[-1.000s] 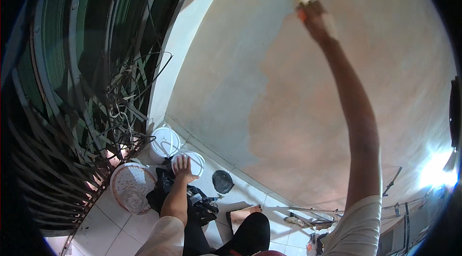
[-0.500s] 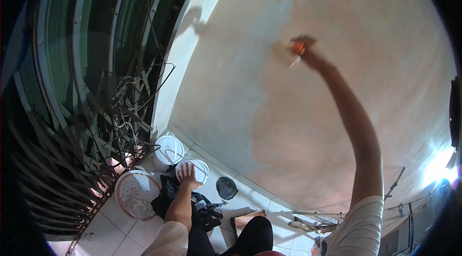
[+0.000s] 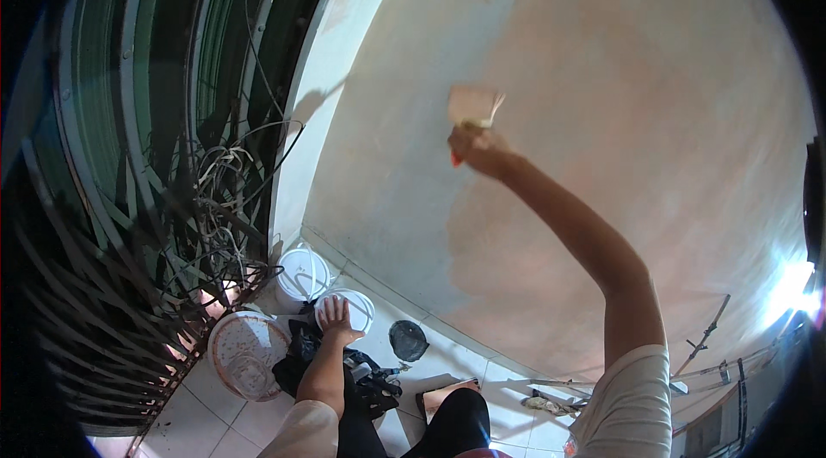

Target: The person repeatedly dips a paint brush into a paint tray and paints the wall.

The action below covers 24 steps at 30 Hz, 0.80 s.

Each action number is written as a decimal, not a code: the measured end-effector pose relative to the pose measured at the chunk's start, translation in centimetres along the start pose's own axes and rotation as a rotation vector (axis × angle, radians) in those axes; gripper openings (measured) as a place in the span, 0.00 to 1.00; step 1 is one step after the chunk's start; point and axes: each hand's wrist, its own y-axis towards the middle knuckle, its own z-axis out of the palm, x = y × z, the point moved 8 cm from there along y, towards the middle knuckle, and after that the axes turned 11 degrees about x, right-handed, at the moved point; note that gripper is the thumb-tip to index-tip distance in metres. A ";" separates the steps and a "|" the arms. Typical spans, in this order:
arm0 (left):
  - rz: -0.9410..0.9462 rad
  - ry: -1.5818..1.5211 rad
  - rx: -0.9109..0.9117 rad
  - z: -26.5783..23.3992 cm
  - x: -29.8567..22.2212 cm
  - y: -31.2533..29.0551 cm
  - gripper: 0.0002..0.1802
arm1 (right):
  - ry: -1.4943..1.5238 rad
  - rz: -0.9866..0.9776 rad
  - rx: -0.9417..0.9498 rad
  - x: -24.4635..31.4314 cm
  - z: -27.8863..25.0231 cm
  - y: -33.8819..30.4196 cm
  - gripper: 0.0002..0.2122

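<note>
Left hand (image 3: pixel 338 327): spread open, palm down on the lid of a white bucket (image 3: pixel 363 312); gripping nothing that shows.
Dark disc (image 3: pixel 408 340): lying just right of that bucket, near the edge of the floor (image 3: pixel 198 411) along the wall.
Right hand (image 3: pixel 477 148): raised well apart from the left, fingers closed around a wide flat tool (image 3: pixel 472 105), orange showing below.
Flat tool: just beyond the right fingers, far from the left hand; long axis running up the wall, broad tan end uppermost; contact impossible to tell.
Wall (image 3: pixel 594 165): pinkish at right, paler grey stretch (image 3: pixel 409 174) below and left of the tool.
</note>
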 end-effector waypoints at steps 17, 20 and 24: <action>0.035 -0.011 0.031 -0.9 -1.3 0.9 0.67 | -1.208 0.518 0.015 -20.1 -12.9 -0.6 0.08; 0.015 -0.015 0.044 -0.5 -0.5 0.7 0.68 | -1.351 0.120 -0.423 -8.1 -3.7 -0.1 0.08; 0.010 -0.018 0.022 -1.0 -0.7 -0.6 0.65 | 0.137 -0.057 -0.001 0.9 0.5 0.9 0.03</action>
